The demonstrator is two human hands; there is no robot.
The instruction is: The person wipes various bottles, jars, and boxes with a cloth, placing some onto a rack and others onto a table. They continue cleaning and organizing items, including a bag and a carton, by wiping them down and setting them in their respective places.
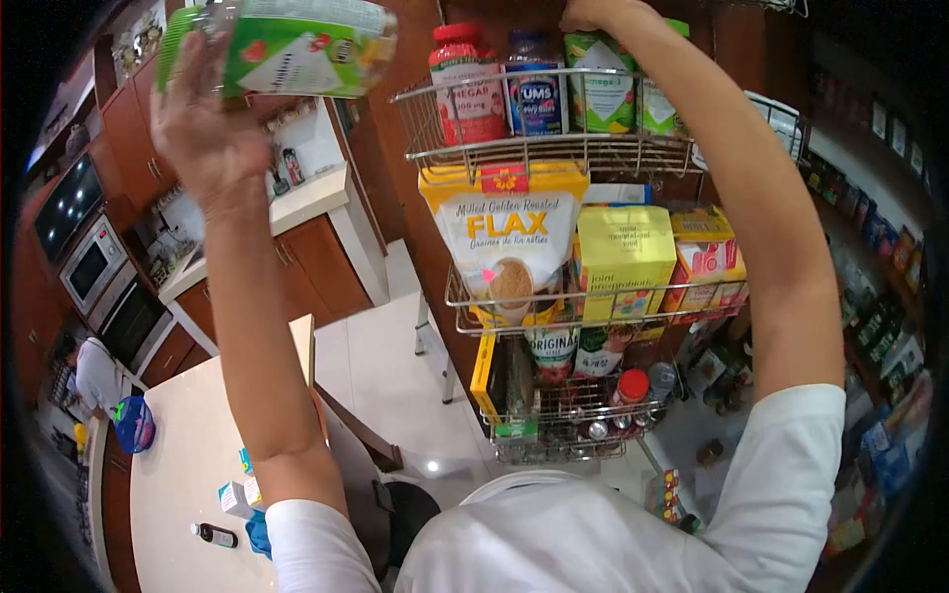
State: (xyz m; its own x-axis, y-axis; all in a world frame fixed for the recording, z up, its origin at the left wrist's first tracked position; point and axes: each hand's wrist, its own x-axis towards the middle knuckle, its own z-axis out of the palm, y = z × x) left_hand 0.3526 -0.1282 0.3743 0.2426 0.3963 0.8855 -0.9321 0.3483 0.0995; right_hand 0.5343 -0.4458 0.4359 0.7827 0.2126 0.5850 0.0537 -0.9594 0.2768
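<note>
My left hand [208, 138] is raised at the upper left, its fingers wrapped round a clear bottle with a green label and green cap [306, 49]. The bottle lies sideways in the air. My right hand [605, 12] reaches up to the top wire rack [554, 153], at the top of a green omega-3 container [599, 84]; the frame's edge cuts off its fingers. Beside that container stand a blue Tums bottle [535, 94] and a red-capped vinegar bottle [466, 89]. Another green-labelled container [659, 104] is partly behind my right forearm.
Lower racks hold a flax bag [509, 232], a yellow probiotic box [623, 257] and several packets and jars. A counter [188, 435] at the lower left bears a dark bottle [215, 536] and small boxes. Another person [97, 374] stands at far left. Stocked shelves [880, 296] line the right.
</note>
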